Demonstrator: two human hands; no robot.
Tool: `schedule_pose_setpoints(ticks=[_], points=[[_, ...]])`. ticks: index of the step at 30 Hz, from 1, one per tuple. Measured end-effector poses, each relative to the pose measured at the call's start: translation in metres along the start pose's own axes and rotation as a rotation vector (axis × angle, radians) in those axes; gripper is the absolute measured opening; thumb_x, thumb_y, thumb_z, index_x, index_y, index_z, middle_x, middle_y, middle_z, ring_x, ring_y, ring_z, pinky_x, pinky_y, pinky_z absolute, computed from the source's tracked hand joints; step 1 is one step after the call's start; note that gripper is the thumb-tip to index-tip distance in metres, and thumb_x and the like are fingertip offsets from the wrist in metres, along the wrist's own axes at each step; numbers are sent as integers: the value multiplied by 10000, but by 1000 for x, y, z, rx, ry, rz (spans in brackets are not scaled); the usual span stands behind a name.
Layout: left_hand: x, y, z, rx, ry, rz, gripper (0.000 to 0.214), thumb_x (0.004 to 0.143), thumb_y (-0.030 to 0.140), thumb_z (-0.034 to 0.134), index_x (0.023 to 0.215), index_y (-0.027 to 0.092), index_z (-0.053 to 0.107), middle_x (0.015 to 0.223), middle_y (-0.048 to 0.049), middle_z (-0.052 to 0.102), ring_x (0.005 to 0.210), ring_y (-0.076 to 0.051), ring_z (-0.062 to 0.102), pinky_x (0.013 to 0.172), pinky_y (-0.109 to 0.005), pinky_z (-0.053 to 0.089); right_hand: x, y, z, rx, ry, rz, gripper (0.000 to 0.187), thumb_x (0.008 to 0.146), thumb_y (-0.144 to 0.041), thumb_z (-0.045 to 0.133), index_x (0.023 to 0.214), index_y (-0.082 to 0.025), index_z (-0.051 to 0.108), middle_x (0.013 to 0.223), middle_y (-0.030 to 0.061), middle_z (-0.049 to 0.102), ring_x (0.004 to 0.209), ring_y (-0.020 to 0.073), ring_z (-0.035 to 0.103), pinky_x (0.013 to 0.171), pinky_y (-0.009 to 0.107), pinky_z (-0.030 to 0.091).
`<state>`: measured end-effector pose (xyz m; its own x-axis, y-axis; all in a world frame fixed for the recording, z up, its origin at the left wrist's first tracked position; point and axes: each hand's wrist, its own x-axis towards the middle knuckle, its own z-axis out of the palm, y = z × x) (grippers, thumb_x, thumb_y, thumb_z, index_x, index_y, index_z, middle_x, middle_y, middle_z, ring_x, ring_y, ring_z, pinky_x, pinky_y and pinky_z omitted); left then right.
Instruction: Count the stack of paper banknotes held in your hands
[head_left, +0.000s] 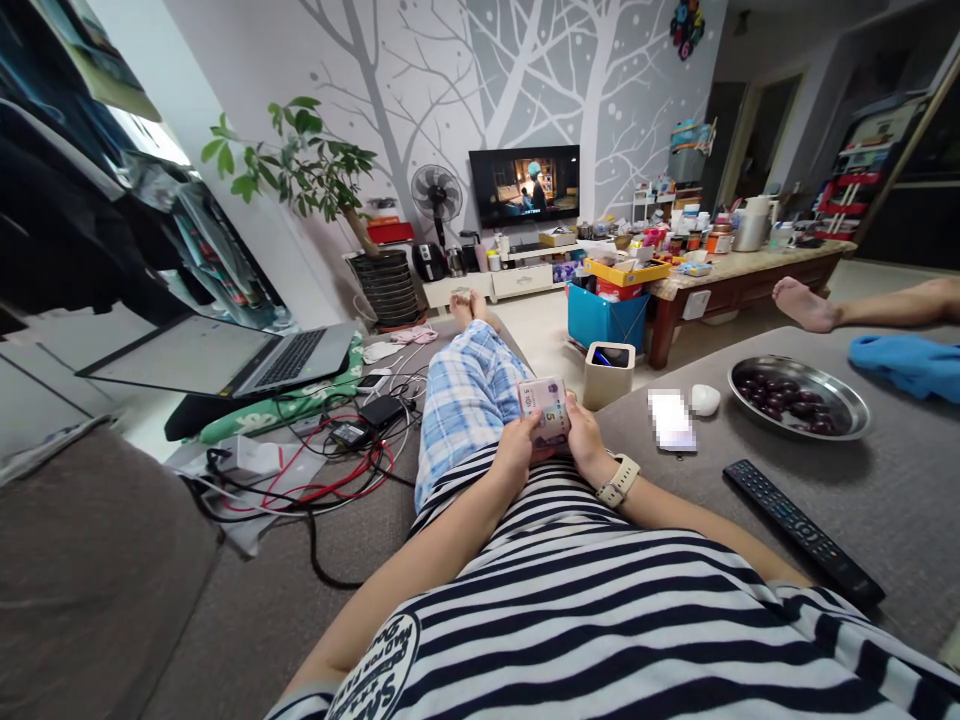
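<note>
Above my lap I hold a small wad of banknotes [553,405], its top face pinkish with a large 5 printed on it. My left hand [514,447] is closed on the near left edge, thumb resting on top. On the other side, my right hand [587,438] grips the right edge, with a pale watch on that wrist. The fingers under the wad are hidden. Both forearms rest along my striped shirt, above my plaid trousers [461,400].
A laptop [289,360] and tangled cables [360,450] lie to the left. On the right of the sofa are a blurred-out phone [673,420], a white earbud case [705,400], a metal bowl of dark fruit [799,398] and a remote [802,530]. Another person's bare foot [808,305] rests beyond.
</note>
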<state>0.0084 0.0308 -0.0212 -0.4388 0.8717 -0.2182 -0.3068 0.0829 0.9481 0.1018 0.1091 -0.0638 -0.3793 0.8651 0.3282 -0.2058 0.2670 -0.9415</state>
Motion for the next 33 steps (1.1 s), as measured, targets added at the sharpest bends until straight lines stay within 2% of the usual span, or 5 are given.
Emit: schedule_pose_setpoints(ticks=[4, 13, 23, 28, 33], points=[[2, -1, 0, -24, 4, -21, 386, 984, 457, 586, 1136, 133, 729, 1005, -148, 805, 885, -266, 777, 724, -384, 653, -2, -1, 2, 146, 86, 66, 697, 913, -788, 460, 1122, -188, 748, 1029, 120, 782, 984, 292, 716, 884, 437, 601], [0, 1, 3, 3, 22, -21, 353, 1005, 406, 566, 1133, 132, 747, 1049, -157, 801, 875, -254, 770, 711, -365, 650, -6, -7, 3, 279, 153, -1, 648, 786, -781, 666, 975, -173, 784, 948, 92, 797, 908, 267, 710, 845, 404, 595], [-10, 7, 7, -11, 24, 20, 266, 985, 338, 611, 1030, 114, 747, 987, -147, 785, 869, -257, 752, 643, -327, 627, -8, -5, 0, 240, 101, -7, 599, 796, -765, 665, 879, -182, 774, 829, 71, 758, 798, 240, 660, 731, 364, 555], [-9, 6, 5, -43, 47, 14, 246, 967, 333, 637, 989, 114, 747, 917, -129, 770, 793, -233, 735, 619, -315, 613, -9, -8, 1, 249, 69, -10, 601, 800, -774, 645, 898, -191, 750, 882, 77, 751, 849, 249, 663, 773, 370, 551], [-9, 5, 4, -74, 59, 25, 205, 961, 305, 642, 945, 123, 734, 834, -86, 741, 701, -182, 693, 573, -269, 589, -10, -10, 3, 184, 40, -57, 489, 805, -682, 688, 911, -207, 728, 913, 55, 740, 872, 239, 648, 821, 356, 534]])
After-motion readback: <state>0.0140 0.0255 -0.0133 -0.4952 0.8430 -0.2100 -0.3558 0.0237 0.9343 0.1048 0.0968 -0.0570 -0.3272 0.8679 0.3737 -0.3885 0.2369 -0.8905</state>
